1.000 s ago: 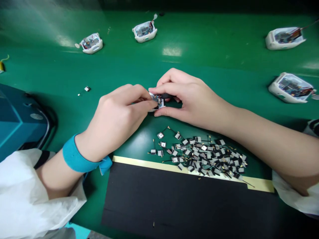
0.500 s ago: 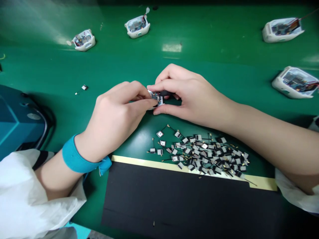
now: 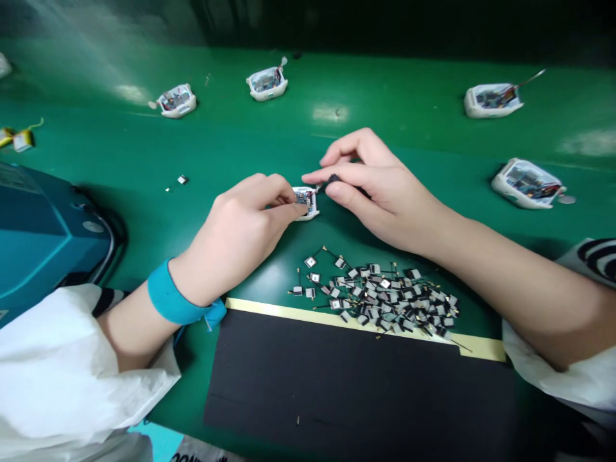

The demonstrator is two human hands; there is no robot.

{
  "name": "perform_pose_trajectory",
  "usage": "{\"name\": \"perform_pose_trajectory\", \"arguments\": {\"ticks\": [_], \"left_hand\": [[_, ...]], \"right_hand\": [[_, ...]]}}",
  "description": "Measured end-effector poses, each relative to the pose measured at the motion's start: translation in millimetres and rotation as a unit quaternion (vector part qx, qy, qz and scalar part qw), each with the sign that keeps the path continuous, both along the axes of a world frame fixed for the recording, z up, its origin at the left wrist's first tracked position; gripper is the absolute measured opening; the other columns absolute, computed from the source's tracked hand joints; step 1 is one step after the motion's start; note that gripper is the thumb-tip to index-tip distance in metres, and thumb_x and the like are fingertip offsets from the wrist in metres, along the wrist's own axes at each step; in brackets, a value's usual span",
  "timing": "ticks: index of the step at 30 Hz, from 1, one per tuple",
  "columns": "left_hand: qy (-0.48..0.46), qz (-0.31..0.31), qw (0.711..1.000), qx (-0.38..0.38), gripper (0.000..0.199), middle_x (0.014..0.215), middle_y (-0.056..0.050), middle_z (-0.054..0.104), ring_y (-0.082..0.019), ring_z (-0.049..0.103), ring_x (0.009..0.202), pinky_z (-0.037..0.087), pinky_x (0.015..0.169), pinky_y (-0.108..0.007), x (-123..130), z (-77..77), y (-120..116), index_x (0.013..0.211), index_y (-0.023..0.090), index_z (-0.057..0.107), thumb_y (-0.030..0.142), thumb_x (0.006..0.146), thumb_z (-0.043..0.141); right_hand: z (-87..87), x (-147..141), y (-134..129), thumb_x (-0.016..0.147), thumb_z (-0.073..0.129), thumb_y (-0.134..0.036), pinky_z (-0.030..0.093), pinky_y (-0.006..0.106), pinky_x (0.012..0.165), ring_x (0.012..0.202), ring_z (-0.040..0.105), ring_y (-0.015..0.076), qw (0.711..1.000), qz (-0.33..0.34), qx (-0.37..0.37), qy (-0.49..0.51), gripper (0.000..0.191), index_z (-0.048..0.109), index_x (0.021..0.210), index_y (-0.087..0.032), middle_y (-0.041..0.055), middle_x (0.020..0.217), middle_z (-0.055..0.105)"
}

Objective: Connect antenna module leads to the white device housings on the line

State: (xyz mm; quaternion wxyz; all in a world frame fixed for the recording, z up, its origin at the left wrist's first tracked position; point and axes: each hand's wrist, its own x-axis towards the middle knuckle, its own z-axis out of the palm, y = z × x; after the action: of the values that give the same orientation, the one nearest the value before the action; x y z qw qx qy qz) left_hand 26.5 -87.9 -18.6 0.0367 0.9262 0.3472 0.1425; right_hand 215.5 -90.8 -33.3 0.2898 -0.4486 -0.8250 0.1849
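My left hand [image 3: 245, 215] is closed on a small white plastic housing [image 3: 312, 208] with a circuit board inside, its thumb and fingertips over the left part. To the right of it, my right hand [image 3: 385, 189] pinches a slim black tool [image 3: 333, 181] between thumb and fingers. The tool points at the housing's upper right corner, and its kind is mostly hidden by the fingers. Below both hands lies a pile of small square antenna modules [image 3: 385, 295] with short black leads. One loose module [image 3: 182, 179] rests off to the left.
Several more open white housings, such as one at the back [image 3: 267, 85] and one at the right [image 3: 527, 184], stand on the green mat [image 3: 231, 147]. A black sheet [image 3: 356, 391] with a yellow strip lies in front. A teal machine [image 3: 48, 237] occupies the left side.
My right hand has drawn back from the housing to the right, and its thumb no longer touches the housing. The view has shifted, bringing yellow-wrapped parts into sight at the left.
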Motion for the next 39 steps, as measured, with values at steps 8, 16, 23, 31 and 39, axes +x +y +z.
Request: {"name": "perform_pose_trajectory", "arguments": {"ticks": [8, 16, 23, 31, 39], "left_hand": [[-0.027, -0.017, 0.999, -0.019, 0.025, 0.078, -0.002, 0.055, -0.016, 0.052, 0.076, 0.043, 0.065, -0.029, -2.9, -0.9, 0.9, 0.079, 0.021, 0.062, 0.023, 0.084, 0.038], [-0.015, -0.002, 1.0, -0.027, 0.026, 0.082, -0.003, 0.055, -0.019, 0.053, 0.09, 0.044, 0.072, -0.031, -3.2, -1.1, 0.5, 0.078, 0.019, 0.062, 0.024, 0.085, 0.037], [0.059, -0.007, 0.997, 0.044, 0.026, 0.083, -0.002, 0.056, -0.012, 0.054, 0.071, 0.041, 0.058, -0.021, -3.7, 0.0, -2.4, 0.081, 0.018, 0.061, 0.02, 0.085, 0.035], [0.058, -0.001, 0.997, 0.058, 0.032, 0.079, -0.003, 0.055, -0.012, 0.054, 0.064, 0.038, 0.051, -0.021, -3.4, -1.9, -2.8, 0.076, 0.017, 0.061, 0.023, 0.086, 0.031], [-0.011, 0.001, 0.999, 0.042, 0.028, 0.08, 0.0, 0.055, -0.011, 0.055, 0.069, 0.043, 0.059, -0.021, -4.4, -8.5, -3.5, 0.082, 0.02, 0.061, 0.019, 0.085, 0.033]], "right_hand": [[6.0, 2.9, -13.4, 0.072, 0.06, -0.027, 0.049, 0.027, 0.06, 0.069, 0.058, 0.0125, 0.991, -0.061, 0.04, 0.113, 0.009, 0.063, 0.076, -0.02, -0.0002, 0.072, 0.061], [-0.4, -15.6, -10.2, 0.07, 0.062, -0.026, 0.051, 0.026, 0.057, 0.069, 0.06, 0.0128, 0.981, -0.065, 0.035, 0.18, 0.013, 0.055, 0.064, -0.017, -0.0012, 0.069, 0.061], [-2.8, -19.9, -9.7, 0.074, 0.057, -0.026, 0.046, 0.024, 0.053, 0.063, 0.057, 0.0117, 0.982, -0.04, 0.122, 0.136, 0.015, 0.053, 0.062, -0.018, -0.0011, 0.063, 0.058], [-3.8, -28.8, -15.4, 0.078, 0.052, -0.028, 0.044, 0.023, 0.052, 0.059, 0.053, 0.0099, 0.983, -0.058, 0.163, 0.067, 0.021, 0.046, 0.06, -0.019, -0.0016, 0.061, 0.053], [-6.3, -30.0, -11.0, 0.076, 0.055, -0.028, 0.045, 0.025, 0.052, 0.059, 0.052, 0.0099, 0.985, -0.067, 0.099, 0.128, 0.024, 0.041, 0.058, -0.019, -0.002, 0.06, 0.049]]}}
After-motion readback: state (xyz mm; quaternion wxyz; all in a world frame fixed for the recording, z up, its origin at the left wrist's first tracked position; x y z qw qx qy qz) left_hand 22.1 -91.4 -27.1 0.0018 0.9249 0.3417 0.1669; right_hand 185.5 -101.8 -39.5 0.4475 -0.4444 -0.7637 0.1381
